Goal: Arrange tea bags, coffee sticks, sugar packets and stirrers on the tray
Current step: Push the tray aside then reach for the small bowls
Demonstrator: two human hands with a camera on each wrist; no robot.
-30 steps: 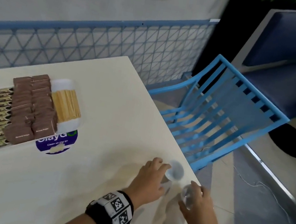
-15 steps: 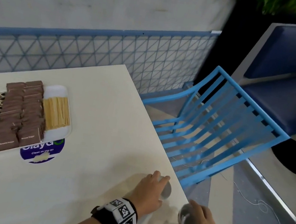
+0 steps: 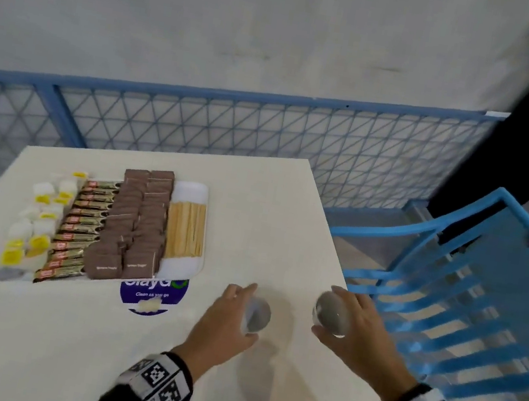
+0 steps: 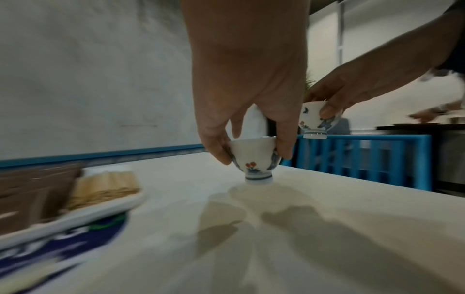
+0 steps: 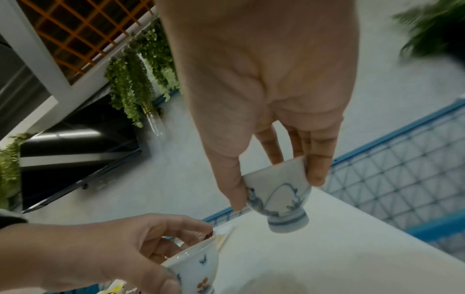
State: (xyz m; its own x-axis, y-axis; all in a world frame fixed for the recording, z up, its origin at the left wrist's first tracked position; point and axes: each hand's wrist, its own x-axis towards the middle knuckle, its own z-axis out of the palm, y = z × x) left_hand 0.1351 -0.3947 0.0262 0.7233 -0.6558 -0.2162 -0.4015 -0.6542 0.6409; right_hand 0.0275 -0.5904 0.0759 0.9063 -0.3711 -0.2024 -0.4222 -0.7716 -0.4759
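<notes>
Both hands carry a small painted cup, neither on the tray (image 3: pixel 181 265). Left hand (image 3: pixel 224 322) pinches left cup (image 4: pixel 254 157) by the rim, thumb one side, fingers the other; cup is upright, foot down, just clear of the table (image 3: pixel 270 222) or barely touching, can't tell which. Right hand (image 3: pixel 357 329) grips right cup (image 5: pixel 278 195) the same way, held higher and tilted, out by the table's right edge.

Tray sits toward the table's far-left corner, well left of both grips, so left hand is the nearer one. Tray's long axis runs left-right across the table. On it, left to right: tea bags (image 3: pixel 36 223), coffee sticks (image 3: pixel 82 223), sugar packets (image 3: pixel 134 225), stirrers (image 3: pixel 185 231). Sticks lie left-right; stirrers run near-far. Tray looks full; likely the cups go beside its right edge.
</notes>
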